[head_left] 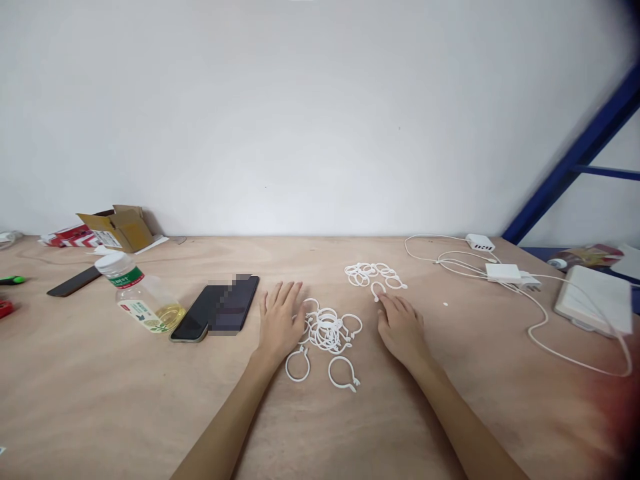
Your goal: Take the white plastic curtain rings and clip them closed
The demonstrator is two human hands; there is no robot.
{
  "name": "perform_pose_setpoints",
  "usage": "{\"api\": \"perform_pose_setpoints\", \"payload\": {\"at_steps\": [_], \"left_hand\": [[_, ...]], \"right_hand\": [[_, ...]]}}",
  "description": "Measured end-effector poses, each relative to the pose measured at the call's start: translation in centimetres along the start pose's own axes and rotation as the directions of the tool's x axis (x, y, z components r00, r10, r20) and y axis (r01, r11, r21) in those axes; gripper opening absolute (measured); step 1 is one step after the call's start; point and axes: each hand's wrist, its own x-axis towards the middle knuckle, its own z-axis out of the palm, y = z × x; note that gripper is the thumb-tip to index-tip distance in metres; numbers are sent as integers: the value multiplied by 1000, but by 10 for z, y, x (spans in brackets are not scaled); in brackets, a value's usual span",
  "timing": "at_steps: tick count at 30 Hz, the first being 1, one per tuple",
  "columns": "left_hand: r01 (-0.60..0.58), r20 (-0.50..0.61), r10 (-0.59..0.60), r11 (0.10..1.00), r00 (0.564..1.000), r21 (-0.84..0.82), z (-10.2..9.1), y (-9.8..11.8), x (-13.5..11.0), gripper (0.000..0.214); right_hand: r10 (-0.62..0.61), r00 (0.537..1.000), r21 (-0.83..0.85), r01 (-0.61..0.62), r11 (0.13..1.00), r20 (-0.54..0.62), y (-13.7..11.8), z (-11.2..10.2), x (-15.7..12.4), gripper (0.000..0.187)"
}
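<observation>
The ring pile (pixel 327 328) is being flanked by the left hand (pixel 280 320) and the right hand (pixel 400 327). A phone (pixel 217 310) and a bottle (pixel 140 297) are being kept left of it, a second ring cluster (pixel 375 275) behind it.

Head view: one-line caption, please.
Left hand and right hand lie flat on a wooden table, flanking a heap of white rings.

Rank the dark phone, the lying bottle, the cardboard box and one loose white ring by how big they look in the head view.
1. phone and bottle: about alike, cannot rank them.
2. cardboard box: looks smaller, though it sits farther back, so unsure.
3. loose ring: clearly smallest.
</observation>
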Motion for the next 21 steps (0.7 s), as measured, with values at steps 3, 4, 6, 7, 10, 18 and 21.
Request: {"api": "perform_pose_setpoints", "payload": {"at_steps": [3,4,6,7,10,18,21], "left_hand": [[-5,21,6,999,1000,-49,1,2,-1,43],[-12,26,13,997,1000,-70,1,4,-2,42],[-31,27,34,993,999,-113,1,9,-3,40],[-42,25,46,990,999,-135,2,11,-4,40],[-68,25,74,978,997,-199,2,17,-7,38],[-56,9,64,929,998,-365,9,19,-8,31],[-27,-6,27,907,1000,-419,11,18,-8,30]], "right_hand": [[25,1000,3,-25,1000,-3,-2,-2,0,29],[28,1000,7,-28,1000,-5,-3,-3,0,25],[24,1000,15,-24,1000,-12,-4,-5,0,20],[21,1000,20,-21,1000,-20,-4,-6,0,18],[48,996,35,-46,998,-69,-4,-6,-1,18],[21,999,82,-19,996,-34,-7,-6,0,46],[1,1000,76,-2,997,10,-9,-7,-1,39]]}}
